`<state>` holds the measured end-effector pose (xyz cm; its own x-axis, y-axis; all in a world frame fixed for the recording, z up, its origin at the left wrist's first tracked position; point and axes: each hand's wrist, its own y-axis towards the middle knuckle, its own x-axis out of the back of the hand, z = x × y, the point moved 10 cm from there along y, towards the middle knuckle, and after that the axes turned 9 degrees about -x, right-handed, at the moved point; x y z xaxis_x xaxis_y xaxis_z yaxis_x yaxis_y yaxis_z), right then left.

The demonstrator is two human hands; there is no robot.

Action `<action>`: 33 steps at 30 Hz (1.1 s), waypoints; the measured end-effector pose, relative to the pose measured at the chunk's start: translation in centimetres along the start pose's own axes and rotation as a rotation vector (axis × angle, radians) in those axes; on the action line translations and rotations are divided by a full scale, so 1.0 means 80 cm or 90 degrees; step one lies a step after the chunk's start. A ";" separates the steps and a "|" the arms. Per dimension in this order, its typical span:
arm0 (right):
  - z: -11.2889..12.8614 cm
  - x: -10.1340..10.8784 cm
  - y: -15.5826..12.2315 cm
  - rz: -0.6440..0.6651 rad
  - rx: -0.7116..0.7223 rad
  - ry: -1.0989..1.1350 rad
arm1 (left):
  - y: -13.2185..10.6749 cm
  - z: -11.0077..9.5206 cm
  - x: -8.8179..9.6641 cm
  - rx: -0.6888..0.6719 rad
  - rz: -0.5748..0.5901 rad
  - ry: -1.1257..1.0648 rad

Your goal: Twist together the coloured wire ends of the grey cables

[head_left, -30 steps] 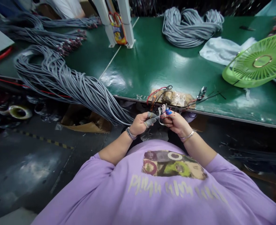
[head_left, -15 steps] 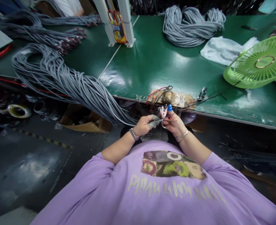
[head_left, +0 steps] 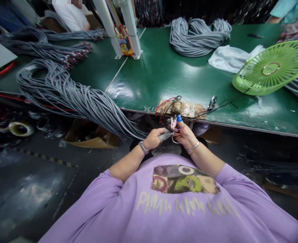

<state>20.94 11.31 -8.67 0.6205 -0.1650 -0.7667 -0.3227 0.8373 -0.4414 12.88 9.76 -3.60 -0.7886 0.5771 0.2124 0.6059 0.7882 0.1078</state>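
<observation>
In front of my chest, just off the table edge, my two hands nearly meet. My left hand (head_left: 153, 138), with grey coverings on its thumb and finger, is pinched round the end of a grey cable (head_left: 138, 134) from the big bundle. Thin coloured wires (head_left: 180, 129) fan out beyond that end, and the fingers of my right hand (head_left: 188, 136) are closed on them. A blue cover (head_left: 179, 118) caps my right thumb. Beside it stands a small pale pink clip (head_left: 173, 122); whether the thumb touches it I cannot tell.
Bundled grey cables (head_left: 83, 98) hang over the green table's (head_left: 149, 77) left edge. A taped cardboard piece (head_left: 186, 108) with red and black wires lies at the front edge. Right of it are a green fan (head_left: 270, 69) and white plastic (head_left: 227, 59). Another person's sleeve (head_left: 70, 15) shows at the back left.
The head view has tilted up and shifted slightly, so the table things sit lower in the picture. Both hands keep their hold, with only small finger movement at the wires.
</observation>
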 end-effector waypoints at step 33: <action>0.017 0.016 -0.008 -0.022 0.063 -0.184 | -0.023 -0.012 0.009 0.009 -0.054 -0.065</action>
<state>22.95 11.27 -8.74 0.8119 -0.0506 -0.5816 -0.2359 0.8828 -0.4061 11.27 8.53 -2.69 -0.8442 0.5260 0.1033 0.5352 0.8379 0.1075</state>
